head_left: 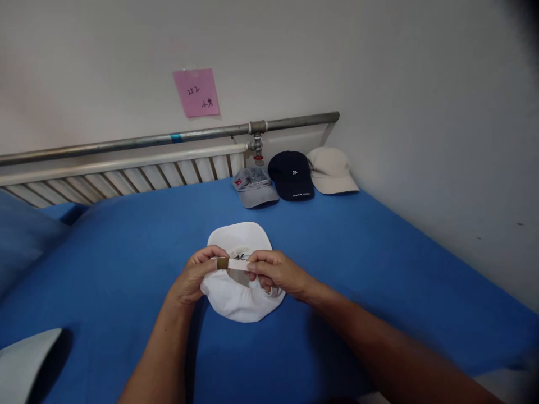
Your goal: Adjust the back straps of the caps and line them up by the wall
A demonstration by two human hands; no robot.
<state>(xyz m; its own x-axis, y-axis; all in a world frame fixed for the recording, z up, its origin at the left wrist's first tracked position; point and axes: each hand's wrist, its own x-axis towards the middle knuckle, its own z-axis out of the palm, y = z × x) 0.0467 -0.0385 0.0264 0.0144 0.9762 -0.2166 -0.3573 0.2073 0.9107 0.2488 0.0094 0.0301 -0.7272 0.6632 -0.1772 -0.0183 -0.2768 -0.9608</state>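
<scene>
A white baseball cap (pixel 248 306) lies on the blue sheet in front of me, its brim pointing away and its opening facing up. Across that opening runs its white adjusting strap (pixel 238 265), which passes through a brass-coloured buckle (pixel 223 263). My left hand (pixel 196 275) is closed, pinching the strap beside the buckle between thumb and fingers. On the other side, my right hand (pixel 275 272) pinches the same strap a short way from the buckle. Dark lettering shows inside the cap, partly hidden behind the strap.
Against the far wall sit a grey cap (pixel 255 188), a navy cap (pixel 291 175) and a beige cap (pixel 333 171). Behind them are a radiator (pixel 168 171) and a metal pipe (pixel 202 133). A pale curved object (pixel 27 362) juts in at lower left.
</scene>
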